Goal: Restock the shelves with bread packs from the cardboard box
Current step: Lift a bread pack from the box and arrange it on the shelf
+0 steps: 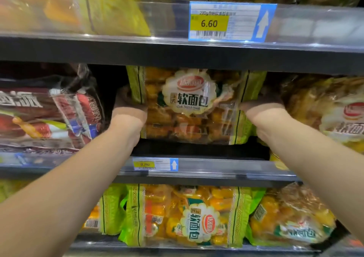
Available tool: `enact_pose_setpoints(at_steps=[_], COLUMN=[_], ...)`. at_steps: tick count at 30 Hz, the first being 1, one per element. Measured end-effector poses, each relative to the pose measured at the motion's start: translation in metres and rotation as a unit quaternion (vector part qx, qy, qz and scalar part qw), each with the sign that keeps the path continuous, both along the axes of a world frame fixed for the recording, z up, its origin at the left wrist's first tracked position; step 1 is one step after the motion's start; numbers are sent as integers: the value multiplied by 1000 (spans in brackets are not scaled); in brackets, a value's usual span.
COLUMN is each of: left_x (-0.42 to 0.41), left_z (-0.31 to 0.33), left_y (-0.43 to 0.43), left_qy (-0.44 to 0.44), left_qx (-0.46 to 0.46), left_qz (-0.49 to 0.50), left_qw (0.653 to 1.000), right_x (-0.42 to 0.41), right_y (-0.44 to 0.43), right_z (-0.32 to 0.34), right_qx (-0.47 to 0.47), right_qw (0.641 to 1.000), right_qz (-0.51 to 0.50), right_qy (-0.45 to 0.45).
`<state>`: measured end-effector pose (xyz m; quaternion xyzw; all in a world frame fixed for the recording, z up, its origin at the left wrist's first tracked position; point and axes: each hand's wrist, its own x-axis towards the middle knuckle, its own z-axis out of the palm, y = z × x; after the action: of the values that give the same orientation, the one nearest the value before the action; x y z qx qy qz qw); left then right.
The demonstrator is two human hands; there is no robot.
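The left hand (128,113) and right hand (263,115) clasp the soft bread pack (189,107) by its ends, above the middle shelf (236,170). Dark red packs (49,115) lie outside the left hand, and another bread pack (325,115) crowds the right hand.

A white and blue price label (226,21) sits behind a clear plastic strip (315,26) up top, its yellow patch reading 6.60 above a barcode, with a white arrow pointing up at its right end. Lower down, a smaller label (155,164) of the same kind carries the same arrow, its price too blurred to read. Off to the left lie dark red packs (45,117) picturing sausages, and yellow bags (116,10) stand above them
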<state>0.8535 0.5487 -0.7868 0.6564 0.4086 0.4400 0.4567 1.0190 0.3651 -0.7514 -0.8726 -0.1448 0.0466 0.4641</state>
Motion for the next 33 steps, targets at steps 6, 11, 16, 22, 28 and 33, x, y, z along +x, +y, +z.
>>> enact_pose_setpoints(at_steps=[6,11,16,22,28,33], left_x=[-11,-10,-3,0,-2,-6], left_z=[-24,-27,-28,-35,-31,-23], left_y=[0,-6,-5,-2,-3,-3], left_qy=[125,254,230,199,260,289], left_qx=[-84,-59,-92,-109,-67,-86], left_qz=[-37,-73,-65,-42,-77,-83], left_qw=[988,963,967,973,960,950], right_x=[-12,-20,-14,-10,-13,-17], right_y=[-11,-10,-2,-5,-3,-8], right_z=[-33,-59,-49,-48,-42,-37], right_qx=[-105,-191,-245,-126,-221,-261], right_qw=[994,981,969,992,974,964], right_qz=[-17,-26,4,7,24,42], right_qy=[8,-9,18,22,33,18])
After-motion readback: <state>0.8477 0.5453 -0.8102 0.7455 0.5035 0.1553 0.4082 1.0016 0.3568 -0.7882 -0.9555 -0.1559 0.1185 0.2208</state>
